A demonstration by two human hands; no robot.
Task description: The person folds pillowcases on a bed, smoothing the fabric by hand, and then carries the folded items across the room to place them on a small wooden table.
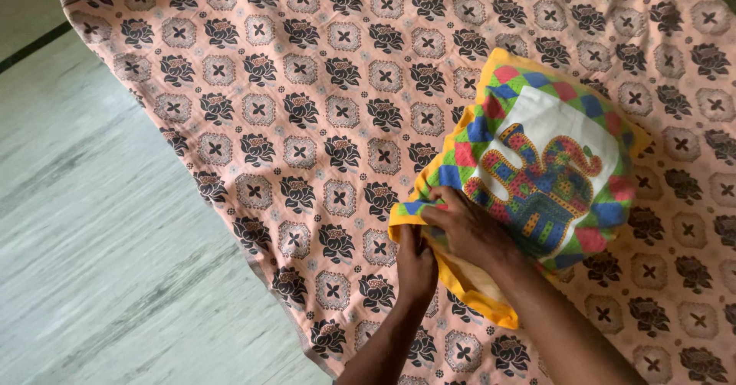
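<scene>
Two bare hands meet at the 7 o'clock corner of a square cushion in a yellow-edged cloth cover with a multicoloured patchwork border and an elephant figure on a white centre panel (548, 159). Much is hidden: the left hand's (416, 266) fingertips go under the yellow cloth edge, so whether they pinch the fabric or only press into it cannot be told. The right hand (468, 228) covers the cushion's corner, and its forearm hides the lower edge toward 5 o'clock. Both forearms are cut off by the bottom of the view.

Pose: the left hand comes up from 6 o'clock, knuckles upward, fingers curled close together at the cloth. The right hand lies palm down over the corner, fingers bent and close together, tips gripping the patchwork edge. The two hands touch.

Cushion lies right of centre, tilted, on a peach cotton bedspread printed with dark flowers and square medallions (307, 109), which runs out of view at 12 and 3 o'clock. Pale grey streaked floor (92, 262) shows at 9 o'clock.
</scene>
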